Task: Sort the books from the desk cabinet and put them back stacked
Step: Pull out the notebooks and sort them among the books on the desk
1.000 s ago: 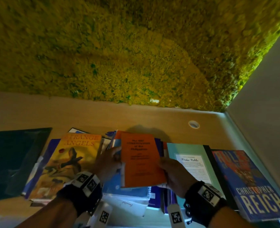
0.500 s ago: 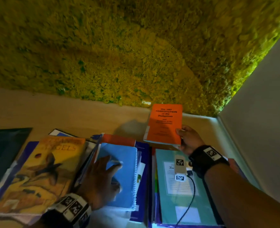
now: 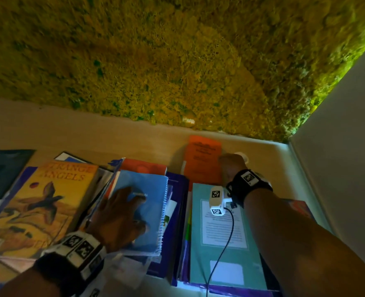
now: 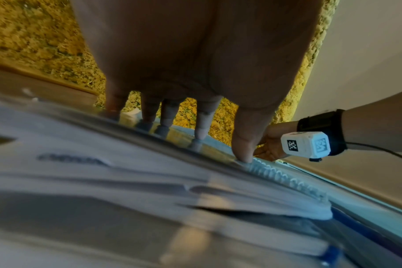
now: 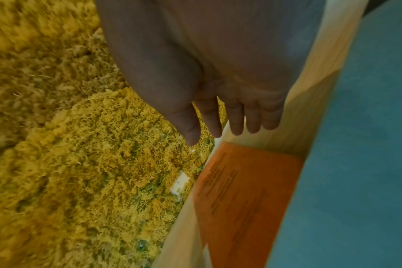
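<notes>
The orange booklet [image 3: 203,160] lies flat at the back of the desk, close to the moss wall. My right hand [image 3: 231,162] hovers just right of it with straight fingers [image 5: 235,125] and holds nothing; the orange booklet [image 5: 246,195] is below them. My left hand [image 3: 121,213] rests flat on a blue spiral notebook [image 3: 149,211], on top of the middle pile, with its fingertips [image 4: 201,132] on the cover. A yellow "Strange Angels" book [image 3: 48,202] tops the left pile. A teal book [image 3: 222,243] tops the right pile.
A moss wall [image 3: 177,61] closes the back and a white side panel [image 3: 338,146] the right. A dark folder [image 3: 1,172] lies at far left. A red book [image 3: 143,167] and purple-blue covers [image 3: 177,189] sit under the notebook. Bare desk [image 3: 70,133] runs behind the piles.
My right hand carried the orange booklet from the middle pile to the back of the desk, laid it down and let go. My left hand settled on the blue notebook.
</notes>
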{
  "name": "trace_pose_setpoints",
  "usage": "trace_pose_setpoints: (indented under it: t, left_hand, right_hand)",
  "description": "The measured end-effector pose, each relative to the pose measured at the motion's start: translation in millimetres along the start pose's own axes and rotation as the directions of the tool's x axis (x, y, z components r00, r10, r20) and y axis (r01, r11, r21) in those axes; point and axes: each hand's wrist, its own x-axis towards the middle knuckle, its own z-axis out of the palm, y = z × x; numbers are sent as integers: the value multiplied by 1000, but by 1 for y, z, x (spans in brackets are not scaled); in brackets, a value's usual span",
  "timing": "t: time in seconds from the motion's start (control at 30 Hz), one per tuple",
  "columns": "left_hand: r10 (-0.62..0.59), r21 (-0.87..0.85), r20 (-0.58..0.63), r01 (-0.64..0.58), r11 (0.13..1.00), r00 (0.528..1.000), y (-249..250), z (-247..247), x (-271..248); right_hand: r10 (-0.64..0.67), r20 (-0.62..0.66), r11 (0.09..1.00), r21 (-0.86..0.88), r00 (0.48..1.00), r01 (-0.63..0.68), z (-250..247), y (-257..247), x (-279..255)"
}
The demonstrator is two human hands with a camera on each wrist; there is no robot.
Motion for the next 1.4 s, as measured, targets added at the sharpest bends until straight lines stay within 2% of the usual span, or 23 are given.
trace_pose_setpoints:
  t: [0.1,0.17,0.23,0.3,0.4,0.57,0.7,0.83,0.9,0.97,1.0,1.07,1.17,1.23,1.27,1.33,1.4]
  left_hand:
    - [5,-8,-14,-5,1000,1000,9,0,-2]
    - [81,-28,-60,-83,996,995,23,1,-3]
    - [230,-156,-101,-244,957,968,45,4,-1]
    - [348,-259,-47,-348,901,936,72,6,1]
    - [438,-322,20,-409,854,899,98,19,6]
    - [444,-285,96,-403,870,891,111,29,11]
    - [437,-266,133,-392,881,890,116,28,10]
    - [445,-237,158,-404,884,881,121,28,0]
    - [454,-245,170,-408,879,875,121,24,-5]
    - [488,-305,158,-428,851,858,122,16,-10]
    - [517,-371,129,-442,817,846,124,10,-12]
    - [560,-579,60,-429,694,826,134,-5,-11]
    - [552,-894,37,-220,391,833,151,-26,-6]
    - [551,-983,26,-77,164,834,155,-38,-3]
    - [545,-993,-6,-70,96,838,153,-42,-2]
    - [453,-991,-99,-127,31,886,145,-48,-2]
    - [388,-977,-179,-209,37,904,131,-46,4]
  right_hand:
    - [-81,-1,997,-20,997,81,-13,13,-17]
    - [-108,-10,993,-58,994,108,-26,26,-34]
    - [-137,-51,950,-291,989,116,-41,46,-47]
    - [-130,-58,858,-506,990,84,-54,72,-57]
    - [-50,-29,808,-588,998,24,-63,103,-76]
    - [-22,-64,852,-523,998,-15,-60,127,-78]
    - [29,-109,910,-409,994,-72,-64,119,-88]
    - [21,-8,959,-282,1000,-23,-71,125,-95]
    - [6,5,995,-105,1000,-5,-82,129,-97]
    - [22,-63,991,134,998,-14,-93,99,-122]
    - [-3,-78,969,245,997,22,-98,81,-134]
    - [-101,-55,904,413,993,115,-105,42,-151]
    - [-298,-19,833,484,954,269,-98,-16,-180]
    - [-352,81,834,480,933,273,-79,-38,-195]
    - [-362,155,834,495,919,245,-67,-43,-201]
    - [-358,282,840,514,890,175,-46,-44,-205]
    - [-351,333,832,540,875,128,-33,-38,-201]
